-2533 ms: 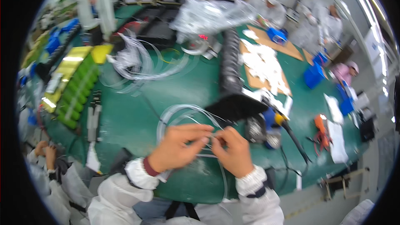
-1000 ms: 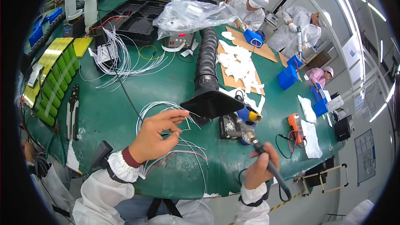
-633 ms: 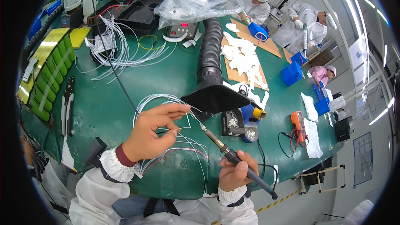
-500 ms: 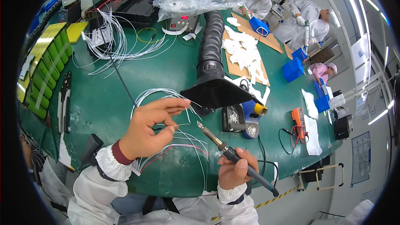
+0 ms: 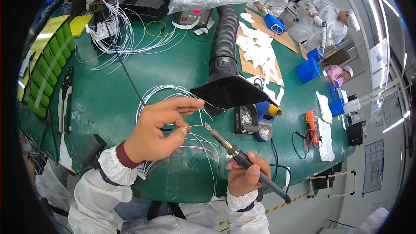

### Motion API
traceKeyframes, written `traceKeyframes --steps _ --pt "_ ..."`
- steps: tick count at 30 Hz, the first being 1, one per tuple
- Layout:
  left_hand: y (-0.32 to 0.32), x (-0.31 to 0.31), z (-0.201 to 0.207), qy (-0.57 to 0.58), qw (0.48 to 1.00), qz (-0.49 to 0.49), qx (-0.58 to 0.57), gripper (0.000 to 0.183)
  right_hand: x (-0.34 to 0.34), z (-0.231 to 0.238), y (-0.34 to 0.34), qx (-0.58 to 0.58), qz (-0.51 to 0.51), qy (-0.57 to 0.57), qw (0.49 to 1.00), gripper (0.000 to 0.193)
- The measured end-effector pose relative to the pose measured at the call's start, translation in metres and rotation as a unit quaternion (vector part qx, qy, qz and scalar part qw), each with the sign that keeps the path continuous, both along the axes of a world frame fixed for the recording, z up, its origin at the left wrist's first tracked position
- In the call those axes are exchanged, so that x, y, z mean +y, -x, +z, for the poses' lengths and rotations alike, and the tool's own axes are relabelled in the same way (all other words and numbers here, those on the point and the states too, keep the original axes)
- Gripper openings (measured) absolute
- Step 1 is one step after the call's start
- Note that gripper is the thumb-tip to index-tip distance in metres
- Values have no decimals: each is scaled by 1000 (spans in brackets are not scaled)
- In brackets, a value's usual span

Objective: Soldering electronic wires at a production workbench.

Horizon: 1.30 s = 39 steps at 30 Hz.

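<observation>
My left hand is closed, its thumb and a finger pinching a thin strand like solder wire. From its upper fingertips a short white wire hangs down. In my right hand is a soldering iron with a dark handle, held like a pen and slanting up to the left. Its tip is right at the ends of the white wire and the strand; whether they touch is too small to tell. Around and below my left hand lies a coil of white wires, with a red one among them.
A black fume-extractor hood hangs just above and beyond the tip. To the right stand an iron holder with cleaning shavings and an orange multimeter. Wire strippers and green-bodied bins are at left. Co-workers sit at the far right.
The iron's tip and the ends of the white wire and strand have come together, closing the small gap. The whole view has shifted slightly.
</observation>
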State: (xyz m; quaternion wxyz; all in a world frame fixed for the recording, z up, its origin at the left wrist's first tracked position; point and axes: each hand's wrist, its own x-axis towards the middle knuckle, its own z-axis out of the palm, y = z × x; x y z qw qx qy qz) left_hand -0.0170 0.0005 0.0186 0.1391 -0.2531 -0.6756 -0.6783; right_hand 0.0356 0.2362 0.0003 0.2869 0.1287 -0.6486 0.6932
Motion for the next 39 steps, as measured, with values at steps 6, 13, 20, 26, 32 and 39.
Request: traceKeyframes --steps 6,13,20,26,32,39 --pt "0 0 -1 -15 1000 -9 -4 13 0 -3 -2 5 -7 -3 1000 46" --pt "1 -2 0 -7 1000 -14 8 13 -1 -2 -5 8 -16 -17 1000 47" --pt "3 -1 -4 -15 1000 -19 17 13 -1 -3 -4 6 -21 -26 999 50" --pt "1 -2 0 -17 999 -22 23 13 -1 -4 -3 15 -35 -19 999 49" --pt "-1 -2 0 -12 1000 -16 9 13 -5 -5 -3 13 -32 8 999 48" --pt "1 -1 0 -18 1000 -19 15 13 -11 2 -5 -9 -46 16 999 47"
